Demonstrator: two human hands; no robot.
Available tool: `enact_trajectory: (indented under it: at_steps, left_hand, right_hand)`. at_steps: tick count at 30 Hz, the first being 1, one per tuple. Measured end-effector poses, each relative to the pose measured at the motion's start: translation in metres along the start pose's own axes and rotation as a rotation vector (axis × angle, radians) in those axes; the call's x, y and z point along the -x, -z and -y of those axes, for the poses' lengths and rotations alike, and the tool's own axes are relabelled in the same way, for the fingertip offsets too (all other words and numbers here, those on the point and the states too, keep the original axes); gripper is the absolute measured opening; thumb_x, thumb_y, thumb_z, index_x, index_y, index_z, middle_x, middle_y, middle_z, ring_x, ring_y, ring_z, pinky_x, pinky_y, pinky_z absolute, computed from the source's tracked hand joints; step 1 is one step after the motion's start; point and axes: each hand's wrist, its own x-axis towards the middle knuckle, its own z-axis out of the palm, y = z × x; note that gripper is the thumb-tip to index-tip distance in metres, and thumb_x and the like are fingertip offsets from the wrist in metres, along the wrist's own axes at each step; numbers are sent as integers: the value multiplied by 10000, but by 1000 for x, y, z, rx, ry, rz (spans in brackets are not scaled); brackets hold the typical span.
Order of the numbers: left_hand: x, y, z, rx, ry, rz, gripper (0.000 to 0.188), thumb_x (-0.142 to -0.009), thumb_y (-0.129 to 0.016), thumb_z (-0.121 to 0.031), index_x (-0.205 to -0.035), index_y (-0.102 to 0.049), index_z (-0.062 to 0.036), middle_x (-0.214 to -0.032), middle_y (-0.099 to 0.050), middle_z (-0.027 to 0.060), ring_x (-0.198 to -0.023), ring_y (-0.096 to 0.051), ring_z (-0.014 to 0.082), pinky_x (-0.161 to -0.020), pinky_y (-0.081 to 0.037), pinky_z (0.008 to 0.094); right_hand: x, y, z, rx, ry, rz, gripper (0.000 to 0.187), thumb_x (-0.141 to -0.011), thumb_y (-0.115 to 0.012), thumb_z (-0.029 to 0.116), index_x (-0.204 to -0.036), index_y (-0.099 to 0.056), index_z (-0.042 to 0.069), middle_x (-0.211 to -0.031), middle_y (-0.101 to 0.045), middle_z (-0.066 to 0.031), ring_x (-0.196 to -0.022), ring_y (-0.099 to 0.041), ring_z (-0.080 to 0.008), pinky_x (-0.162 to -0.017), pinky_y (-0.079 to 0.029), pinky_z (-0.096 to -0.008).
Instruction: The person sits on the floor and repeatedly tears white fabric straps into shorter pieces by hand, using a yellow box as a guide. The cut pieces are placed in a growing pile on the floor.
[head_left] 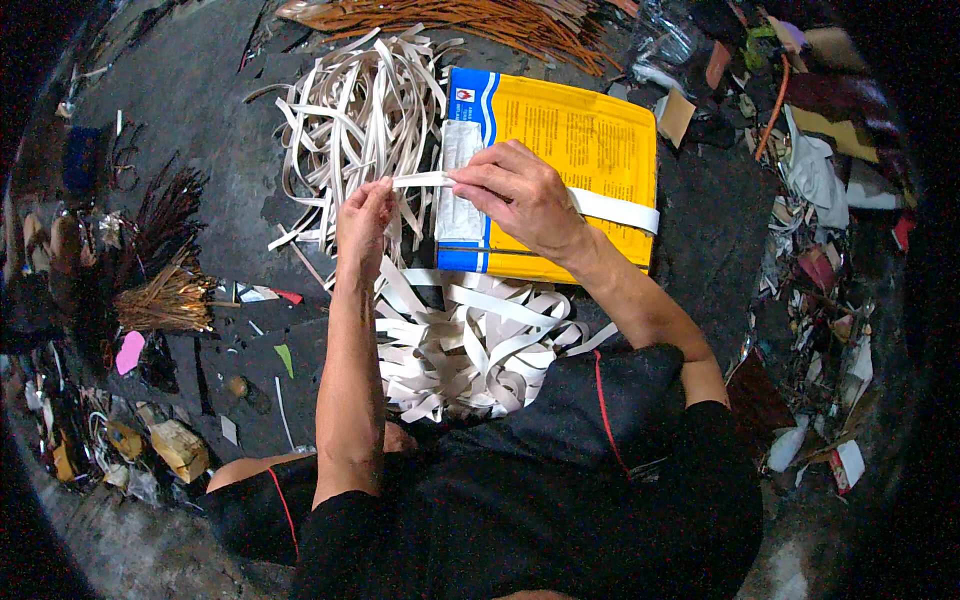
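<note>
A white strip (418, 181) is stretched between my two hands at the left edge of a yellow and blue tin-like panel (570, 130). My left hand (365, 215) pinches its left end, over a heap of narrow pale strips (350, 120). With thumb and fingers closed, my right hand (520, 195) grips the other end above the panel. A wider white band (620, 211) lies across the panel's right part, partly hidden behind my right wrist. On the panel's left side rests a whitish pad (460, 185). Closer to me is a pile of wider white strips (470, 340).
Brown strips (480, 25) lie along the far edge. A copper-coloured bundle (165, 290) sits at the left, by a pink scrap (130, 352). Mixed scraps, including white cloth-like pieces (815, 170), cover the floor at the right. A yellowish lump (180, 450) is at the lower left.
</note>
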Motion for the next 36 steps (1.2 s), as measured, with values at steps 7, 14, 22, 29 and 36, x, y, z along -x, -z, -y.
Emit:
enact_trajectory:
  at_steps: [7,14,22,29,36]
  left_hand:
    - [35,-36,-6,867,110,168,305,-893,-512,-243,-1056,-572,7,-1001,-620,111,-857,-591,196,-767,-474,294]
    - [56,-79,-35,181,51,-20,133,-904,-640,-170,-915,-577,-54,-778,-593,-5,-629,-499,41,-543,-374,168]
    - [26,-45,-13,272,71,32,160,-882,-670,-158,-927,-579,-34,-802,-610,26,-649,-515,58,-561,-400,176]
    - [-1,-4,-3,159,138,-83,147,-892,-658,-166,-867,-589,-39,-778,-603,29,-637,-515,73,-574,-409,175]
    - [37,-48,-31,729,133,-136,264,-961,-555,-288,-952,-602,-29,-799,-596,40,-676,-524,105,-616,-403,208]
  right_hand:
    - [-1,-2,-1,32,15,-26,180,-763,-733,79,-933,-694,37,-845,-619,-71,-797,-599,-221,-695,-508,-325]
    - [-1,-4,-1,18,37,-44,168,-762,-733,74,-921,-691,39,-853,-623,-75,-781,-605,-233,-680,-510,-326]
    - [-2,0,-1,-17,6,2,172,-767,-730,77,-933,-699,42,-862,-629,-75,-792,-611,-229,-686,-513,-327]
    - [0,2,-1,-30,-31,11,157,-767,-728,65,-920,-704,42,-859,-630,-73,-794,-613,-221,-688,-515,-324]
    - [1,-1,-4,-21,-26,-24,170,-752,-741,60,-917,-702,39,-849,-627,-67,-785,-612,-211,-677,-517,-313]
